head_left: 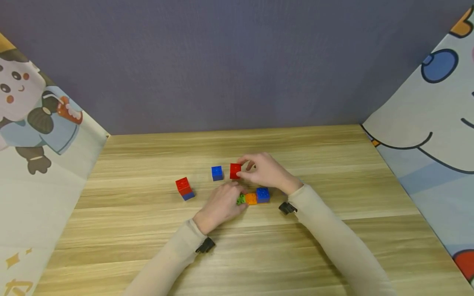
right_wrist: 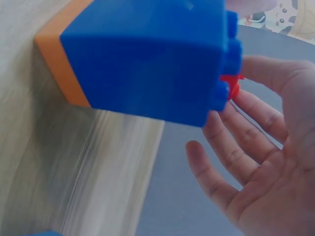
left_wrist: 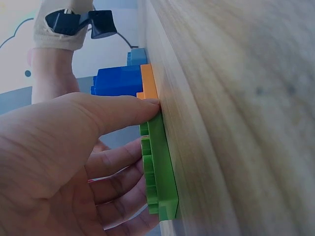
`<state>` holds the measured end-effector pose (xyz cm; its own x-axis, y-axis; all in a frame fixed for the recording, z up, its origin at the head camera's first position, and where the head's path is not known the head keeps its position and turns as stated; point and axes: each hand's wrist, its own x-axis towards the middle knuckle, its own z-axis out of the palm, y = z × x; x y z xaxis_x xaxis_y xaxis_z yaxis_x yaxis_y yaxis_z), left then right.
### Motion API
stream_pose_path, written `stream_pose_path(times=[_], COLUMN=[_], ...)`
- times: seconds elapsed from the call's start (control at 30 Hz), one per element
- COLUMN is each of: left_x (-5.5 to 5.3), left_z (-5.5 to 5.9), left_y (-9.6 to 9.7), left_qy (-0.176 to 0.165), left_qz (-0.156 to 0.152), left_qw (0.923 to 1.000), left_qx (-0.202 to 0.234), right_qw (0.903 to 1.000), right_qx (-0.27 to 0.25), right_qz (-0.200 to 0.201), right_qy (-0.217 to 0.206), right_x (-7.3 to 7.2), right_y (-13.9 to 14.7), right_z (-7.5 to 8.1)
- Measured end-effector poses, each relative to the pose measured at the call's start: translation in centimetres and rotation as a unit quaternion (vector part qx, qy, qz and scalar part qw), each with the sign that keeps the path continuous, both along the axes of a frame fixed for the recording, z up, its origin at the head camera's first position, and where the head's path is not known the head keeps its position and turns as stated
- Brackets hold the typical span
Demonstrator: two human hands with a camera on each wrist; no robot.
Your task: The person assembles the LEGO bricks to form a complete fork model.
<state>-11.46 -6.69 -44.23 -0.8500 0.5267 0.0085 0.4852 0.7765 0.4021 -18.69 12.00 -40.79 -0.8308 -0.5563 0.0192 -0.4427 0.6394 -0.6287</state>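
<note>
My right hand (head_left: 267,170) pinches a red toy brick (head_left: 235,171) between thumb and fingers, past the far side of a low row of joined bricks. In the right wrist view that red brick is mostly hidden behind a blue brick (right_wrist: 147,64). My left hand (head_left: 223,201) grips the row, thumb on the near side and fingers on the far side of a long flat green brick (left_wrist: 163,172). Beside the green one lies a flat orange brick (head_left: 251,199), and the blue brick stands on its right end.
A lone blue brick (head_left: 217,173) stands left of the held red one. Farther left, a red brick (head_left: 183,186) sits on top of a blue brick (head_left: 188,196). A light blue brick (left_wrist: 138,56) shows beyond the row. Grey and cartoon-printed panels border the wooden table (head_left: 281,255).
</note>
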Motion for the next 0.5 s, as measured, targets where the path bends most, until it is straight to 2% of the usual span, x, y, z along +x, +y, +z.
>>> stream_pose_path(times=[0.27, 0.5], left_x=[0.0, 0.2], left_z=[0.0, 0.1], left_y=[0.1, 0.2], left_qy=[-0.005, -0.014], left_qz=[0.006, 0.012], left_qw=[1.0000, 0.9998], left_qx=[0.005, 0.008], right_qw=[0.9994, 0.9992], right_qx=[-0.018, -0.030], right_qz=[-0.028, -0.026], right_qy=[-0.002, 0.008], right_x=[1.0, 1.9], right_y=[1.3, 2.3], right_z=[0.8, 0.9])
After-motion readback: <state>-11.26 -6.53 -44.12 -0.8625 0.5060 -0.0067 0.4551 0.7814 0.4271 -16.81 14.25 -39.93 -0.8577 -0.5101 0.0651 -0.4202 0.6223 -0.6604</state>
